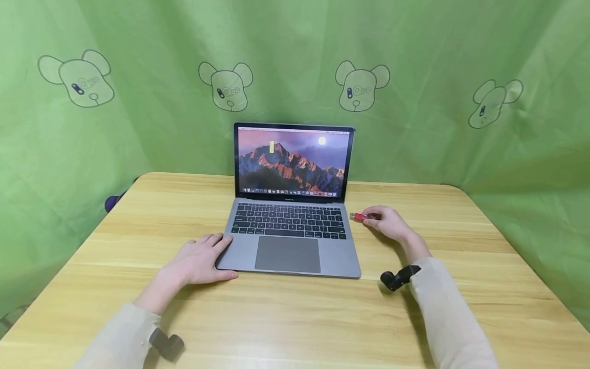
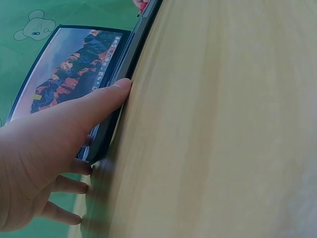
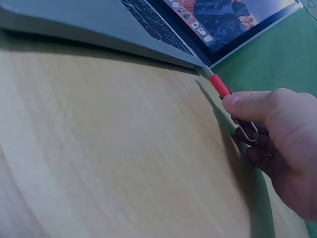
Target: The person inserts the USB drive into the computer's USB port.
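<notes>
An open grey laptop (image 1: 338, 256) sits on the wooden table with its screen (image 1: 295, 164) lit. My right hand (image 1: 389, 224) pinches a red USB flash drive (image 3: 219, 85) between thumb and fingers at the laptop's right side. The drive's metal plug points at the rear of that side and comes right up to its edge in the right wrist view. A wire loop (image 3: 255, 135) hangs from the drive's back end. My left hand (image 1: 200, 260) rests at the laptop's front left corner, thumb along the front edge and the other fingers extended by the left side.
The light wooden table (image 1: 286, 323) carries the laptop. Green curtains (image 1: 295, 36) printed with bear heads hang behind and at both sides. Small black devices are worn at the left cuff (image 1: 167, 344) and the right cuff (image 1: 400, 277).
</notes>
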Demonstrator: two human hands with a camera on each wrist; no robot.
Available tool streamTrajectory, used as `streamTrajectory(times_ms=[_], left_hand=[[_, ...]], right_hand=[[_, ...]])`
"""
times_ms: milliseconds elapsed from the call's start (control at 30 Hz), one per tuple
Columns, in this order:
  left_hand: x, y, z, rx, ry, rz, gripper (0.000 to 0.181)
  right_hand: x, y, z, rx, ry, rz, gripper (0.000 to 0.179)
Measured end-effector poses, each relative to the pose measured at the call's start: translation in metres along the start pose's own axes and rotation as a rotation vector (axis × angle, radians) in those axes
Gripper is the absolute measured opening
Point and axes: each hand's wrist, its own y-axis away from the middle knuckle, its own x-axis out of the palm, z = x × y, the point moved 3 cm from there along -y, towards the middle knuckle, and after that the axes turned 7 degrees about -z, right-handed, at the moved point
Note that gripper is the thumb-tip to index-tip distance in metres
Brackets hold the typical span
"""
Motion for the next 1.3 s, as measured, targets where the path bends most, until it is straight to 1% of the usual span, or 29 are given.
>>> streamTrajectory(times_ms=[167, 433, 667, 933, 1300], left_hand=[[0.000, 0.001, 0.000, 0.001, -0.002, 0.002, 0.095], [0.001, 0.001, 0.000, -0.010, -0.003, 0.013, 0.095], [0.001, 0.001, -0.001, -0.009, 0.002, 0.023, 0.095], [-0.002, 0.001, -0.001, -0.007, 0.000, 0.012, 0.095], [-0.002, 0.001, -0.001, -0.017, 0.003, 0.033, 0.095]], right_hand=[[0.002, 0.002, 0.000, 0.017, -0.039, -0.017, 0.026], [0.008, -0.001, 0.000, 0.028, -0.034, -0.029, 0.027], [0.009, -0.002, -0.001, 0.062, -0.048, -0.021, 0.027], [0.010, -0.002, 0.001, 0.059, -0.033, -0.026, 0.025], [0.010, -0.002, 0.001, 0.039, 0.007, -0.031, 0.024]])
